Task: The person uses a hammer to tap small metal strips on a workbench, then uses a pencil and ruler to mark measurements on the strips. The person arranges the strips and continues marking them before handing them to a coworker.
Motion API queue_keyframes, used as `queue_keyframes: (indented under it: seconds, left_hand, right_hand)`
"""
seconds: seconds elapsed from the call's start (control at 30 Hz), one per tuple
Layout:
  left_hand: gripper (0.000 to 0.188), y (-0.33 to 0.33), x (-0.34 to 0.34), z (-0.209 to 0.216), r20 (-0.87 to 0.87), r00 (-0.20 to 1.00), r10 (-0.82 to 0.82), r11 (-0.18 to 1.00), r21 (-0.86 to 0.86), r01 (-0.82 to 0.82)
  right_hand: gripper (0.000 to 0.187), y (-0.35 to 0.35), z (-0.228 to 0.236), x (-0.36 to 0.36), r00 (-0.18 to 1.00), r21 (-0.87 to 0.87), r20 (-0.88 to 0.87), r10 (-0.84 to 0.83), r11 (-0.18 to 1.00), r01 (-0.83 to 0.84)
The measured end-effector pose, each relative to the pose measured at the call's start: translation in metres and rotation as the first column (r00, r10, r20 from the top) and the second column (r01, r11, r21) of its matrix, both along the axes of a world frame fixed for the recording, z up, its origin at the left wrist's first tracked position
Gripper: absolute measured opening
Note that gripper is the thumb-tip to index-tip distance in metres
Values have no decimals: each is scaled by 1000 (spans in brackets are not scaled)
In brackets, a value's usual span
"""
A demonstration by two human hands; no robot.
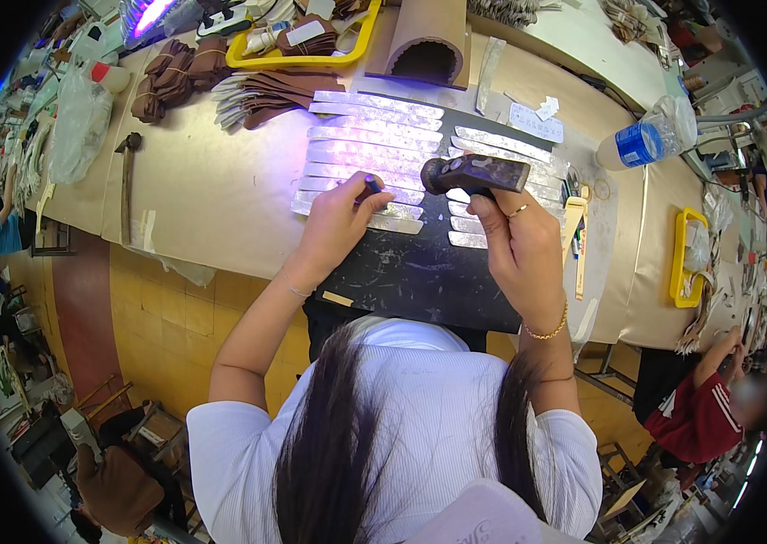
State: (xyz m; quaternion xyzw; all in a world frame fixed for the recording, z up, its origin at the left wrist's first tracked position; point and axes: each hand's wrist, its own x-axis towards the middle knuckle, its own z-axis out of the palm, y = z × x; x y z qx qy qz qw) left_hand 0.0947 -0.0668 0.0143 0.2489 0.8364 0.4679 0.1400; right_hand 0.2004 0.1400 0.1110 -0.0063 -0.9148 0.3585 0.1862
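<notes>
My left hand (344, 220) pinches a small dark punch (372, 184) over the left column of strips, its lower end hidden by the fingers. My right hand (526, 252) grips a hammer (477, 173) with a dark, worn metal head, raised over the mat to the right of the punch. Most of its handle is hidden by the head and the hand. Silvery strips (374, 133) lie side by side in a left column, under bright light. A second column of silvery strips (512, 152) lies to the right, partly covered by the hammer and my right hand.
Both columns rest on a black mat (420, 281). Behind them stand a yellow tray (306, 62) and a brown half-round block (427, 41). Brown strip bundles (175, 77) and another hammer (127, 186) lie left. A water bottle (646, 140) and a yellow basket (679, 258) are right.
</notes>
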Motion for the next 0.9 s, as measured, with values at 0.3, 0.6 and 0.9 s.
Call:
queue_keyframes:
  seconds: [0.3,0.6,0.9]
  left_hand:
    - [19,4,13,4,-353,934,-52,995,59,78]
    - [30,4,10,-10,-266,962,69,998,21,-65]
    - [17,-7,13,12,69,996,53,994,92,-59]
  right_hand:
    - [42,-23,5,0,968,-215,-208,140,959,-185]
    - [25,-19,14,0,989,-156,-145,20,987,-43]
    - [26,-8,4,11,991,-230,-130,-36,973,5]
